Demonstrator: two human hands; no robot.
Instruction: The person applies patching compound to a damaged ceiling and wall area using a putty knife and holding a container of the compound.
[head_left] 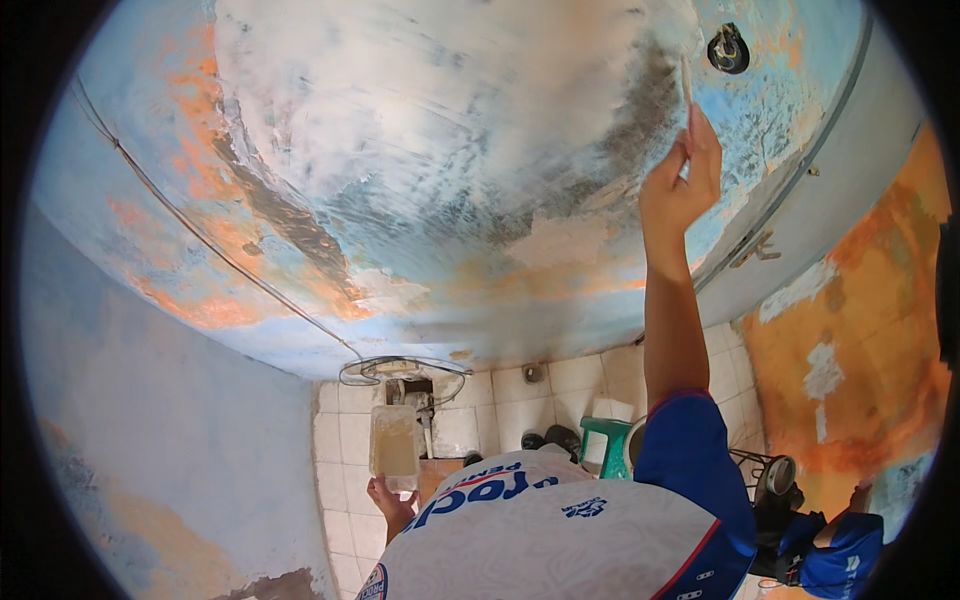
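Gripping right hand [690,193]: fingers pinched shut on the near end of a thin scraper [686,82].
Scraper: juts upward past those fingertips, nearly edge-on, at the patchy wall [450,120]; whether it touches, I cannot tell.
Left hand [392,503]: fingers curled round the near end of a rectangular tub [393,412].
Tub: extends beyond those fingers, above the tiled floor [340,470].

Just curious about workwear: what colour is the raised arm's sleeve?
The sleeve is blue; the head view shows it.
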